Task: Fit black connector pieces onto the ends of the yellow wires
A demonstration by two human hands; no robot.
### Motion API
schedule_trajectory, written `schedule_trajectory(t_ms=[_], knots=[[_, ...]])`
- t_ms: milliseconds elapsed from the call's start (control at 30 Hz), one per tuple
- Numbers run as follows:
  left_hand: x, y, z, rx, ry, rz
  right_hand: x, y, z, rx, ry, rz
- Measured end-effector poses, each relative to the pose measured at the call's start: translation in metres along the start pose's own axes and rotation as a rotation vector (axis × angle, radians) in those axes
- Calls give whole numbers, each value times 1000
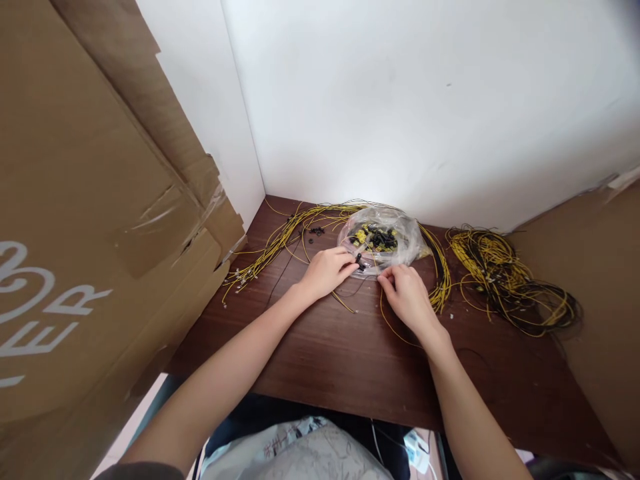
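My left hand [327, 270] is at the front left of a clear plastic bag [410, 243], its thumb and fingertips closed on a small black plastic part [359, 262]. Just to the right, my right hand [407, 293] pinches a thin wire near its end; a yellow length of wire [384, 313] hangs below the fingers and curves under the wrist. The bag lies open and holds many small black parts [383, 239] and yellow parts [361, 235]. The exact contact at the right fingertips is too small to make out.
A bundle of yellow and black wires [285, 237] arcs behind the bag on the brown table [320, 360]. Several loose black bits [317, 231] lie left of the bag. A tangled wire coil [500, 280] sits at right. Cardboard [100, 200] and a white wall [400, 100] enclose the table.
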State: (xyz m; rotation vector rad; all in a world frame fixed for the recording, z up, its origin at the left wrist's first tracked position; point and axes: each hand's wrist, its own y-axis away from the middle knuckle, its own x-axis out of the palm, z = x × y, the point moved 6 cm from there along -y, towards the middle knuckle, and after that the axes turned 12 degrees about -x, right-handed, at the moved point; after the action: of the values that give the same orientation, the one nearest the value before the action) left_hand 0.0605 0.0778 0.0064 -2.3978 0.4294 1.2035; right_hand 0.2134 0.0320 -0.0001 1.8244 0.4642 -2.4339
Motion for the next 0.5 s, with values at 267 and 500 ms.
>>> schedule_trajectory(t_ms=[267,500], knots=[[8,-11,-4,-48,-271,21,-8,1,4,78,-49,1],[6,-14,-6,-19,-305,20,-6,2,5,69,-49,11]])
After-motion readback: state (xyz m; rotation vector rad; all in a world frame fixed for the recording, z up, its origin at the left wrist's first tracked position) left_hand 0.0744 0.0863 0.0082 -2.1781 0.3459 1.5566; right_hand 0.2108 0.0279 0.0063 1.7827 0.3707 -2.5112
